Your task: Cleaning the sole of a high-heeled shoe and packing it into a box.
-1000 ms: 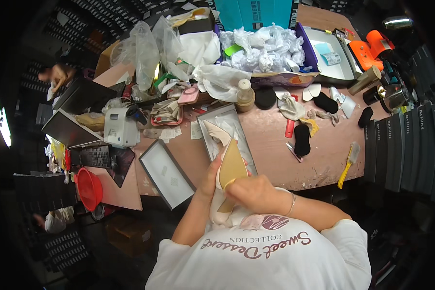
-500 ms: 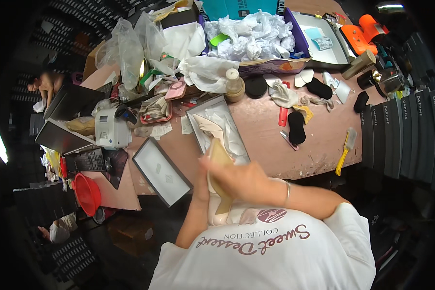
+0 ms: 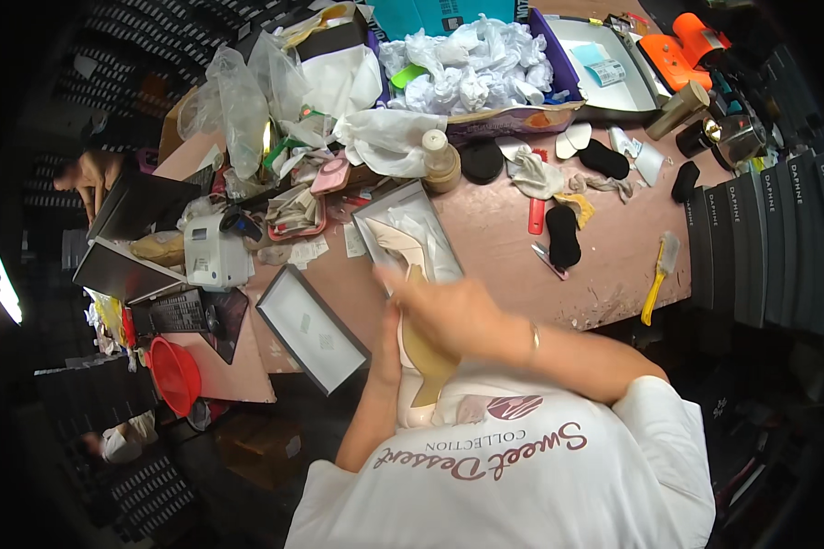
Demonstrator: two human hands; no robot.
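Observation:
A cream high-heeled shoe (image 3: 428, 363) is held close to my shirt, its tan sole turned up and its heel end toward me. My left hand (image 3: 387, 355) is closed around its left side. Over the upper part of the sole lies my right hand (image 3: 453, 316), blurred, with its fingers curled in; whatever they hold is hidden. Just beyond my hands, a matching cream shoe (image 3: 399, 242) rests on white tissue in a grey shoebox (image 3: 438, 240). The box's lid (image 3: 313, 331), inside up, lies to the left at the table's front edge.
A purple carton (image 3: 522, 119) of crumpled white paper stands at the back. A yellow-handled brush (image 3: 657, 279), black pads (image 3: 563, 236) and a bottle (image 3: 441, 163) lie or stand about the table. Dark shoeboxes (image 3: 760, 252) line the right; a red basin (image 3: 175, 375) is at left.
My right hand has shifted slightly up and right over the sole, baring more of the sole near the heel. My left hand stays on the shoe. The whole view has shifted slightly.

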